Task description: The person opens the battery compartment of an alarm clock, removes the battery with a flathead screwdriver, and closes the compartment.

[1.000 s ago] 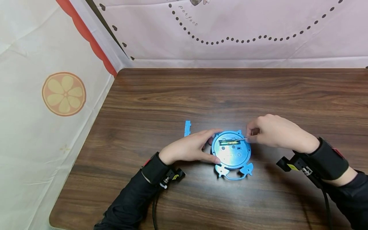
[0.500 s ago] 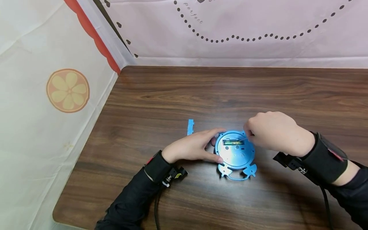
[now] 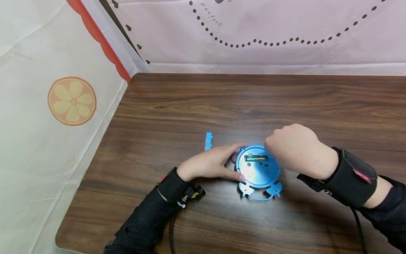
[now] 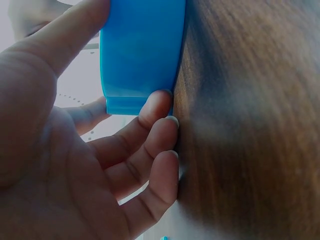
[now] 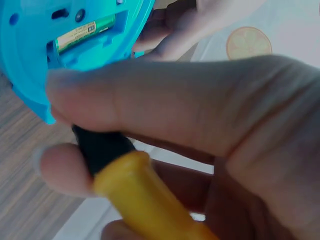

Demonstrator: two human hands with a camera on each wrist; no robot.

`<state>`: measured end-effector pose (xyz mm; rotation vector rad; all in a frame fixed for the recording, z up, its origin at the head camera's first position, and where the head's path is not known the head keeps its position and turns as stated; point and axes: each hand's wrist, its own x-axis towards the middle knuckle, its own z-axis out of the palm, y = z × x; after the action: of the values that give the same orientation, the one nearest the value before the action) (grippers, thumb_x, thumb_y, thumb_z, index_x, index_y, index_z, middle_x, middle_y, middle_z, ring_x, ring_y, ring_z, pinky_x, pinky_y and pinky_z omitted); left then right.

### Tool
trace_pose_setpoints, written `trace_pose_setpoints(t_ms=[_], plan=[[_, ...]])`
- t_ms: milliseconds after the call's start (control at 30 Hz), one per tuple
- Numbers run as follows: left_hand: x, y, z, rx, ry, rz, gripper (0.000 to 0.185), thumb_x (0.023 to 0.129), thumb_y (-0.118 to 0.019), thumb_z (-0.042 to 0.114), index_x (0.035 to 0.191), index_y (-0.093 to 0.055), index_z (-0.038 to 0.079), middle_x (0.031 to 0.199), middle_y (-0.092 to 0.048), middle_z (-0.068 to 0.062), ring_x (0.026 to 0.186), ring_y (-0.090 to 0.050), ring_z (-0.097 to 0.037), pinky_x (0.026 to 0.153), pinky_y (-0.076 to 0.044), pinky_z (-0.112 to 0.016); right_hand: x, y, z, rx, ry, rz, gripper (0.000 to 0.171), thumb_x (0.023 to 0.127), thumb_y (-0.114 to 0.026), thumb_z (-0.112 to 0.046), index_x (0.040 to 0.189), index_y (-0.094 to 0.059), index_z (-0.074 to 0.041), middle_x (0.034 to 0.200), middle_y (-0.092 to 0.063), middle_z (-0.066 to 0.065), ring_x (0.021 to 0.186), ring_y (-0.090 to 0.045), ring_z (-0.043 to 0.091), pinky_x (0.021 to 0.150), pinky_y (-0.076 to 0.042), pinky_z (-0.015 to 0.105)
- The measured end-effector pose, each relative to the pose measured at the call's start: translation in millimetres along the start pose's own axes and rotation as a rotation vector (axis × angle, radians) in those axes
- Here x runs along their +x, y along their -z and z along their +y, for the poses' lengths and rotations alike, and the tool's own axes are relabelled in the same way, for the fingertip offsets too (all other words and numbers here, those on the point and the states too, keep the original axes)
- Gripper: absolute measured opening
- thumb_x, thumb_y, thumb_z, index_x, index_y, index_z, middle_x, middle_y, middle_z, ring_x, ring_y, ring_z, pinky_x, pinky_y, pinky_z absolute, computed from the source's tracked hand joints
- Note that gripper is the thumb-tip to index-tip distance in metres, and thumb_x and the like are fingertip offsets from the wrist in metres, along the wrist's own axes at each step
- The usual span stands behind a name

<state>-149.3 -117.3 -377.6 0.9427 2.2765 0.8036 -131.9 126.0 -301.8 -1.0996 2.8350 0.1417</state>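
Note:
A round blue clock (image 3: 257, 171) lies face down on the wooden table (image 3: 222, 102), its back up and its battery slot open with a green battery (image 3: 255, 158) inside. My left hand (image 3: 210, 164) grips the clock's left rim (image 4: 142, 55) between thumb and fingers. My right hand (image 3: 293, 148) hovers over the clock's upper right edge and pinches a small screwdriver with a yellow handle (image 5: 145, 200) and black neck; its tip is hidden. The clock's back (image 5: 75, 45) fills the top left of the right wrist view.
A small blue battery cover (image 3: 208, 140) lies on the table just left of my left hand. Patterned cloth walls (image 3: 63, 106) stand at the left and back. Cables run from both wrist bands toward the near table edge.
My right hand has slid left over the clock's upper right edge, hiding the tool's thin tip that showed before. My left hand has kept its grip on the clock.

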Motion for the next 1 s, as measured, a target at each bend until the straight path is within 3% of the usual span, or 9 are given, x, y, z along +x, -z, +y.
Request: trace_pose_setpoints(t_ms=[133,400,533,767,1000], plan=[[-0.5,-0.2,-0.3,0.001,-0.009,0.002,0.087,0.089,-0.077,0.047,0.157,-0.03,0.022,0.105,-0.054,-0.002,0.084,-0.046,-0.013,0.071,-0.037,-0.028,-6.1,-5.3,0.6,-0.02,0.026,0.075,0.025,0.082,-0.081,-0.004,0.066,-0.065,-0.014,0.054,-0.043,-0.004,0.047,-0.036,0.013,0.045,-0.031,0.03],[-0.6,1.0,-1.6,-0.001,-0.02,0.005,0.087,0.089,-0.077,0.046,0.157,-0.03,0.021,0.105,-0.053,-0.002,0.088,-0.049,-0.014,0.075,-0.038,-0.029,-12.8,-16.2,8.2,0.1,0.008,0.162,0.032,0.083,-0.075,-0.001,0.063,-0.06,-0.021,0.055,-0.038,-0.009,0.048,-0.033,0.01,0.046,-0.028,0.029],[-1.8,-0.1,-3.0,-0.011,-0.027,0.009,0.085,0.089,-0.077,0.045,0.157,-0.03,0.021,0.103,-0.053,-0.003,0.082,-0.046,-0.014,0.071,-0.036,-0.027,-7.0,-11.2,-0.6,0.043,-0.002,0.104,0.032,0.085,-0.075,0.0,0.063,-0.06,-0.017,0.055,-0.041,-0.006,0.049,-0.034,0.012,0.045,-0.032,0.029],[0.5,-3.2,-4.0,-0.033,-0.025,-0.01,0.085,0.09,-0.076,0.043,0.158,-0.028,0.023,0.103,-0.055,-0.002,0.074,-0.043,-0.014,0.065,-0.034,-0.026,16.3,2.0,-27.2,-0.157,-0.01,0.003,0.019,0.084,-0.084,-0.017,0.071,-0.072,-0.009,0.058,-0.057,0.003,0.048,-0.051,0.015,0.047,-0.05,0.033],[-0.9,-0.8,-3.1,-0.061,-0.015,-0.026,0.091,0.091,-0.075,0.044,0.161,-0.019,0.029,0.098,-0.056,-0.004,0.066,-0.045,-0.015,0.062,-0.036,-0.027,33.5,11.6,-46.0,-0.271,-0.002,-0.146,0.017,0.086,-0.082,-0.021,0.078,-0.073,-0.01,0.062,-0.058,0.003,0.057,-0.058,0.017,0.054,-0.052,0.028]])
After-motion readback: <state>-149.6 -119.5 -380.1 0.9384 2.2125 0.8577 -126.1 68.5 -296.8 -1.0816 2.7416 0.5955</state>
